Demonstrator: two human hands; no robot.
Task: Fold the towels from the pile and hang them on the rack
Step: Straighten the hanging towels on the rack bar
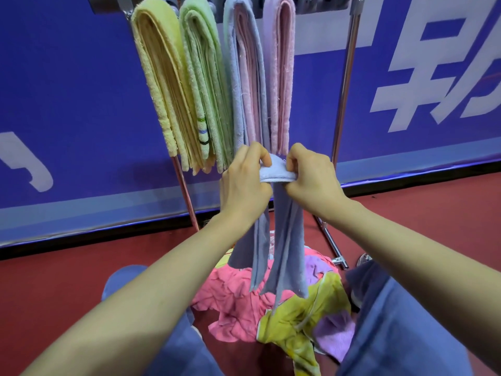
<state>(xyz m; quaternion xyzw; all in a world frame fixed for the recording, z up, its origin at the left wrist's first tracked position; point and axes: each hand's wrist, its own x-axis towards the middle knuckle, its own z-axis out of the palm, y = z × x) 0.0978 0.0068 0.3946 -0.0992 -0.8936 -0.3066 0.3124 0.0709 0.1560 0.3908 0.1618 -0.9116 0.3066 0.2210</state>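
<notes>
Both hands are raised in front of the rack, each clenched on the grey-blue towel (pixel 276 175); the left hand (pixel 244 183) pinches one end of its folded top edge between thumb and curled fingers, and the right hand (pixel 311 180) grips the other end, so only a short rolled stretch of fold shows between the knuckles; below the hands the towel hangs in narrow strips, its lower edges uneven and dangling just above the pile (pixel 235 297) on the floor; the pile lies between the person's knees, with crumpled pink cloth to the left and a yellow-green piece (pixel 301 318) and a lilac piece (pixel 336 332) to the right; the held fold sits just in front of the bottom ends of the towels on the rack (pixel 347 77); four hang there side by side, edges touching: a yellow towel (pixel 160 77), a green towel (pixel 202 77), a blue-and-pink towel (pixel 245 77) and a pale pink towel (pixel 283 71), all draped doubled from a top bar mostly cut off by the upper edge of the view; open room on the rack shows to the right, between the pale pink towel's outer edge and the upright post; how much is free left of the yellow towel cannot be told; the rack's slanted legs meet the red floor (pixel 67 280) close behind the pile; a blue wall panel (pixel 67 90) with white characters stands behind
</notes>
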